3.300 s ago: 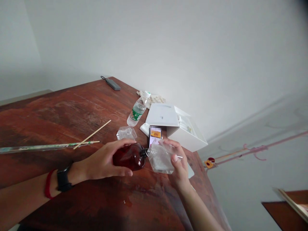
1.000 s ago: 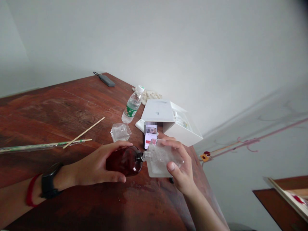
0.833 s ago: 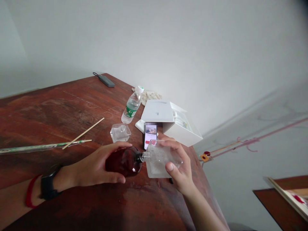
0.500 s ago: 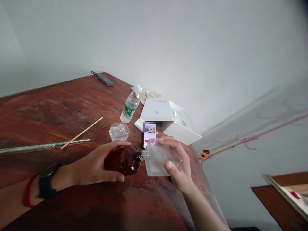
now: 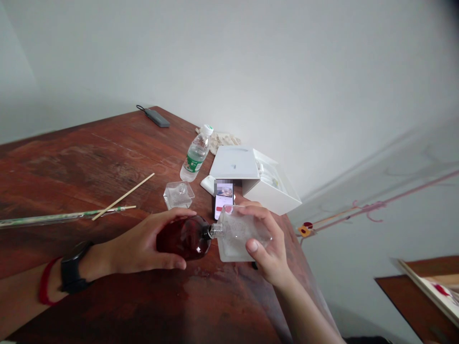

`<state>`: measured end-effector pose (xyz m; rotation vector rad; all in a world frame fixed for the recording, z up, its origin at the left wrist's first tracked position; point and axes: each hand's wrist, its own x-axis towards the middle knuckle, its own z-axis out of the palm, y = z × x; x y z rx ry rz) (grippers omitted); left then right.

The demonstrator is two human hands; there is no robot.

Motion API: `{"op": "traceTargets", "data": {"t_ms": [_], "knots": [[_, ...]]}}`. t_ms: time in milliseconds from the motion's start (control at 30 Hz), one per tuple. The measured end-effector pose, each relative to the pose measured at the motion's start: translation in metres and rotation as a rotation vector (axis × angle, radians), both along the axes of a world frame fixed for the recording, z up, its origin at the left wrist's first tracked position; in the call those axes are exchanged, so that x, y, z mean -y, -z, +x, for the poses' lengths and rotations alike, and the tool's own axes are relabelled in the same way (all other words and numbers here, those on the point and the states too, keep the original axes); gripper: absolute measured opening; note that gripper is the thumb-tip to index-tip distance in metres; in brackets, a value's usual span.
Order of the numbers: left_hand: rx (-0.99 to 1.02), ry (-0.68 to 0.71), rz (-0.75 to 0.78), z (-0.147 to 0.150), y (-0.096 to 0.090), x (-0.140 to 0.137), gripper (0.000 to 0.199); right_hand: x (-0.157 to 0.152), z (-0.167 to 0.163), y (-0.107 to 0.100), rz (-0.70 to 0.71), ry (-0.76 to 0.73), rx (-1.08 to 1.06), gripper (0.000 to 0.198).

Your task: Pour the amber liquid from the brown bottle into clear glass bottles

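Observation:
My left hand [image 5: 154, 243] is wrapped round a dark red-brown bottle [image 5: 183, 237], which lies tilted on its side with its neck pointing right. In my right hand [image 5: 268, 243] is a clear, flat-sided bottle [image 5: 233, 239] with a frosted look, gripped between thumb and fingers. Its threaded neck [image 5: 216, 231] points left and meets the dark neck of the red-brown bottle. I cannot tell whether liquid passes between them. Behind my hands stands a clear plastic piece [image 5: 178, 195] with angled sides.
A water bottle [image 5: 195, 155] stands near a white box [image 5: 234, 162]. A lit phone [image 5: 224, 203] leans against the box. Chopsticks [image 5: 124, 197], one in a wrapper, lie at left. A grey device [image 5: 158, 118] rests at the far corner of the wooden table [image 5: 89, 157].
Almost nothing differs. Both hands keep hold of the two bottles, neck to neck, and the whole view has shifted very slightly.

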<state>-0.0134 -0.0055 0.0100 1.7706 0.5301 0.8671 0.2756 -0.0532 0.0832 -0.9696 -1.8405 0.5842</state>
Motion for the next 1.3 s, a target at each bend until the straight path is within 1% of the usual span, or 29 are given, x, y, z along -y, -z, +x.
{"op": "traceTargets", "data": {"t_ms": [233, 467, 667, 900, 1300], "knots": [[0.028, 0.024, 0.004, -0.0003, 0.004, -0.001, 0.083, -0.0001, 0.0005, 0.001, 0.008, 0.006, 0.009, 0.044], [0.006, 0.007, 0.007, 0.0005, 0.0011, -0.001, 0.084, 0.0003, -0.0002, -0.0015, 0.008, 0.019, 0.019, 0.044], [0.03, -0.011, 0.031, -0.0009, 0.0035, 0.0002, 0.088, 0.0019, 0.0004, -0.0039, 0.021, -0.002, 0.03, 0.045], [-0.014, -0.011, 0.084, -0.0021, 0.0017, -0.0009, 0.085, 0.0031, -0.0003, -0.0057, 0.03, -0.003, 0.054, 0.044], [0.01, 0.008, 0.065, -0.0025, 0.0042, -0.0002, 0.085, 0.0049, 0.0001, -0.0076, 0.062, 0.0, 0.085, 0.044]]}}
